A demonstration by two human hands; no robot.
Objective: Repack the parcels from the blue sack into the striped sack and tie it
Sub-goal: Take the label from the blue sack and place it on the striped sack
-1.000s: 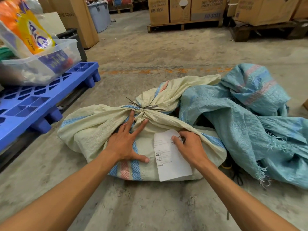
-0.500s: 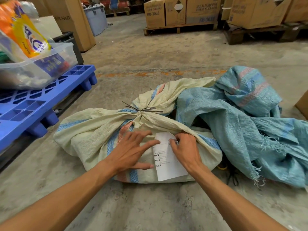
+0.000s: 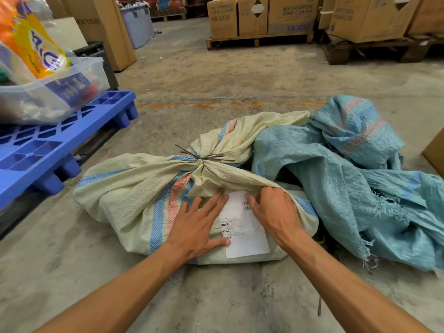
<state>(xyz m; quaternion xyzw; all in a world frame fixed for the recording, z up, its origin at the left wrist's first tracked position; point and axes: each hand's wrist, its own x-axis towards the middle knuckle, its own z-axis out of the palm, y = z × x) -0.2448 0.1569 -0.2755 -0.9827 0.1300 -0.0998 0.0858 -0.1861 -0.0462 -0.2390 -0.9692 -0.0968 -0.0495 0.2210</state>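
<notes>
Pressing flat, the left hand [image 3: 199,227] lies open on the striped sack [image 3: 134,195], beside a paper label [image 3: 245,236]; the right hand [image 3: 274,212] pinches sack cloth. Beyond both, cable ties [image 3: 204,157] cinch the neck; the blue sack [image 3: 336,169] sprawls slack rightward, seemingly emptied.

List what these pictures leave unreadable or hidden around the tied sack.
- Parcels: head view, hidden inside the striped sack.
- Label print: too small to read; both hands cover its edges.
- Right hand fingers: curled over, tips hidden.
- Blue sack contents: hidden by its crumpled folds.
</notes>
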